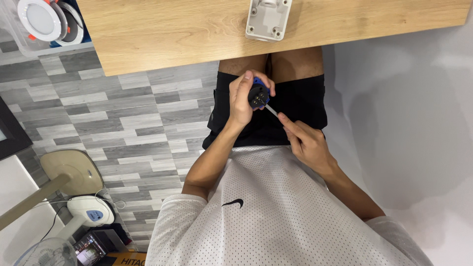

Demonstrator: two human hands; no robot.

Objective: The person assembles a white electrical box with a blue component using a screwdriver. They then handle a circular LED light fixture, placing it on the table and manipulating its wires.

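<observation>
Seated at a light wooden counter (162,34), seen from above, with both hands working over the lap. Left hand (242,98) wrapped around a small round blue-and-black plastic plug body (258,94), grip closed on it, fingers curled over the top and thumb along the near side, the dark face with its metal contacts turned toward the camera. Right hand (308,143) lower and to the right, grip pinched narrow on a thin silver-shafted screwdriver (272,111), forefinger stretched along the shaft; handle hidden inside the palm. Tip of the shaft touching the lower right edge of the plug's dark face. Plug held in the air above black shorts (290,106), below the counter's edge and well apart from the counter top. On the counter, near its front edge and just above the hands, a pale grey square plastic housing (268,18) with screw holes at its corners. At the far left end, partly off the counter, a clear bin holding round white recessed lamps (43,20). Grey plank-patterned floor (123,118) on the left, with a beige fan base (74,172) and a small white device with cables (91,211) at the lower left.
</observation>
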